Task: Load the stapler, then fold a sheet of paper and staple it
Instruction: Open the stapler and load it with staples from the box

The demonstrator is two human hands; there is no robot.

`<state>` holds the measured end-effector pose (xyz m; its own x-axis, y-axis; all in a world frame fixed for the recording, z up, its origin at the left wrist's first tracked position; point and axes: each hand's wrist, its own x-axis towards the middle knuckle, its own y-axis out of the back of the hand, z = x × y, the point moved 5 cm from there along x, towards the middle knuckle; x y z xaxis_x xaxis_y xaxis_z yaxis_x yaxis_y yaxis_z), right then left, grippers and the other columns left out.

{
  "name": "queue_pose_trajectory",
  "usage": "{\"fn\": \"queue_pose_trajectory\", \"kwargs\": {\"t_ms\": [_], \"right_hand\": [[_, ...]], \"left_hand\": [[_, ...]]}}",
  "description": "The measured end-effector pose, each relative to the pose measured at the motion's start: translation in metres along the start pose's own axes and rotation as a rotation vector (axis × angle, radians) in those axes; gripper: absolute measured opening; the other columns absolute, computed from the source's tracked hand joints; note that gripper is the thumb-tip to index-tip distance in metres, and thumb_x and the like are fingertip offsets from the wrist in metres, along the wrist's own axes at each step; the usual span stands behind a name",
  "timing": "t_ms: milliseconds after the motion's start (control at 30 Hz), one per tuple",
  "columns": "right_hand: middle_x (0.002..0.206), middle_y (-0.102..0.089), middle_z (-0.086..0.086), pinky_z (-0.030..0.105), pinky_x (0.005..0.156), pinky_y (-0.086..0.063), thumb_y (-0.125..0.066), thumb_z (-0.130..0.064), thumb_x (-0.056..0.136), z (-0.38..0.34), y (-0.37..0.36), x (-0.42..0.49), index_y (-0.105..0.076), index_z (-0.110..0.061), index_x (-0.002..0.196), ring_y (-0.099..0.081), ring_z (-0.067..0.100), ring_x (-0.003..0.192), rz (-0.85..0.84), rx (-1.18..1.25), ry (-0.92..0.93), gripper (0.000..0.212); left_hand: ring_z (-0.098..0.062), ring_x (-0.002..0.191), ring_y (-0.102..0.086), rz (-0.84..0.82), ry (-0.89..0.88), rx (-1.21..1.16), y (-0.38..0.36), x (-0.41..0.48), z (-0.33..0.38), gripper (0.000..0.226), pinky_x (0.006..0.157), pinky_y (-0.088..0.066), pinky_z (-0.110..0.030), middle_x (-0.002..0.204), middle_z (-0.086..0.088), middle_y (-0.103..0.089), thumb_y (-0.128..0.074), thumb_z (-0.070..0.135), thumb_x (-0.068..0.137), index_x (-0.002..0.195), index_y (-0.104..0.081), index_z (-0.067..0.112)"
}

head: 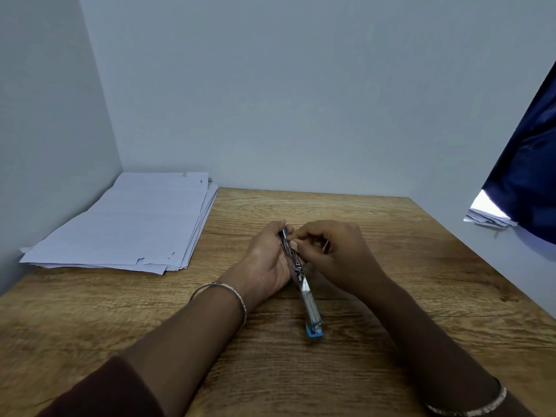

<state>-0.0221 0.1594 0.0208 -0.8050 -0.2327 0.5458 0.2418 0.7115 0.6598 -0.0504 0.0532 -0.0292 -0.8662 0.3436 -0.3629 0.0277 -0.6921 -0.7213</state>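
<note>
So the stapler (301,278) sits mid-counter (391,296), long axis running near-to-far, blue end nearest. Left hand (267,263) is wrapped round its far half; right hand (328,251) pinches in at the open channel, probably feeding staples. Paper stack (126,224) waits far left.

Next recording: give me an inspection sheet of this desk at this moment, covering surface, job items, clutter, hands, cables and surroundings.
Surface: wooden table, bare in the middle.
Job's things: stapler with its tray pulled out towards the person, blue end nearest; paper stack at far left, untouched.
Clutter: more papers at the right edge, partly under a dark blue cloth.
Grips: left hand holds the stapler; right hand pinches at its top, contents too small to tell.
Cables: nothing seen.
Surroundings: plain pale walls on three sides.
</note>
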Motion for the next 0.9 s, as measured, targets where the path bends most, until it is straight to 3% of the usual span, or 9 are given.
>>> {"fn": "queue_pose_trajectory", "kwargs": {"t_ms": [100,200,300,433,533,633,733,833,900], "right_hand": [[0.08,-0.076,0.001,0.035,0.064,-0.054,-0.067,-0.017,0.089,-0.013,-0.001,-0.004,-0.081,-0.02,0.108,-0.065,0.018,0.069,-0.059,-0.179,0.108,0.024],[0.084,-0.072,0.002,0.038,0.067,-0.055,-0.054,-0.028,0.093,-0.02,-0.007,-0.004,-0.076,-0.023,0.116,-0.065,0.023,0.077,-0.15,-0.416,0.176,0.032],[0.082,-0.073,0.001,0.04,0.064,-0.055,-0.054,-0.026,0.092,-0.017,-0.001,-0.004,-0.076,-0.02,0.114,-0.065,0.02,0.071,-0.112,-0.287,0.118,0.032],[0.088,-0.078,-0.008,0.034,0.062,-0.057,-0.059,-0.02,0.085,-0.008,0.013,-0.004,-0.079,-0.023,0.104,-0.062,0.006,0.064,0.068,-0.206,0.031,0.028],[0.081,-0.073,-0.01,0.029,0.057,-0.052,-0.064,-0.009,0.082,-0.003,0.015,-0.002,-0.073,-0.023,0.092,-0.056,0.002,0.058,0.074,-0.171,0.007,0.018],[0.092,-0.069,-0.01,0.024,0.061,-0.051,-0.065,-0.001,0.077,-0.007,0.01,-0.002,-0.066,-0.021,0.102,-0.06,0.005,0.069,-0.14,-0.068,0.061,0.032],[0.089,-0.065,-0.01,0.018,0.06,-0.05,-0.069,-0.005,0.085,-0.011,0.0,-0.005,-0.059,-0.025,0.109,-0.059,0.003,0.065,-0.316,0.038,0.09,0.033],[0.082,-0.058,-0.016,0.018,0.061,-0.045,-0.073,-0.005,0.086,-0.01,-0.007,-0.007,-0.064,-0.017,0.115,-0.053,-0.001,0.06,-0.354,0.064,0.076,0.033],[0.082,-0.06,-0.013,0.014,0.059,-0.044,-0.077,-0.003,0.08,-0.012,-0.01,-0.008,-0.066,-0.016,0.115,-0.058,0.01,0.06,-0.368,0.055,0.127,0.04]], "left_hand": [[-0.025,0.05,-0.066,-0.002,-0.02,0.01,0.002,0.0,0.002,0.039,0.048,-0.061,-0.034,0.056,-0.013,-0.064,-0.038,0.031,0.109,0.077,-0.048,0.011],[-0.023,0.038,-0.064,-0.039,-0.029,-0.005,0.001,0.001,0.004,0.038,0.038,-0.055,-0.03,0.049,-0.012,-0.063,-0.037,0.03,0.109,0.078,-0.046,0.011],[-0.024,0.054,-0.067,-0.073,-0.037,-0.005,0.0,0.004,0.004,0.039,0.053,-0.063,-0.039,0.055,-0.013,-0.067,-0.038,0.031,0.109,0.079,-0.049,0.009],[-0.029,0.09,-0.062,-0.127,-0.058,-0.033,0.0,0.007,0.006,0.04,0.11,-0.045,-0.051,0.083,-0.018,-0.069,-0.037,0.031,0.108,0.077,-0.049,0.009],[-0.037,0.103,-0.068,-0.154,-0.063,-0.049,0.002,0.009,0.009,0.041,0.108,-0.046,-0.05,0.1,-0.026,-0.072,-0.037,0.032,0.108,0.078,-0.052,0.009],[-0.036,0.097,-0.07,-0.182,-0.084,-0.085,0.003,0.009,0.013,0.042,0.098,-0.052,-0.051,0.096,-0.026,-0.074,-0.038,0.035,0.107,0.078,-0.053,0.008],[-0.038,0.104,-0.072,-0.221,-0.098,-0.116,0.004,0.007,0.019,0.046,0.085,-0.054,-0.047,0.122,-0.027,-0.07,-0.036,0.04,0.106,0.073,-0.049,0.01],[-0.036,0.108,-0.072,-0.219,-0.101,-0.16,0.007,0.009,0.025,0.049,0.088,-0.055,-0.049,0.128,-0.025,-0.067,-0.034,0.042,0.106,0.072,-0.048,0.011],[-0.037,0.106,-0.073,-0.211,-0.119,-0.192,0.009,0.009,0.028,0.049,0.093,-0.054,-0.051,0.127,-0.027,-0.067,-0.034,0.042,0.106,0.072,-0.049,0.01]]}}
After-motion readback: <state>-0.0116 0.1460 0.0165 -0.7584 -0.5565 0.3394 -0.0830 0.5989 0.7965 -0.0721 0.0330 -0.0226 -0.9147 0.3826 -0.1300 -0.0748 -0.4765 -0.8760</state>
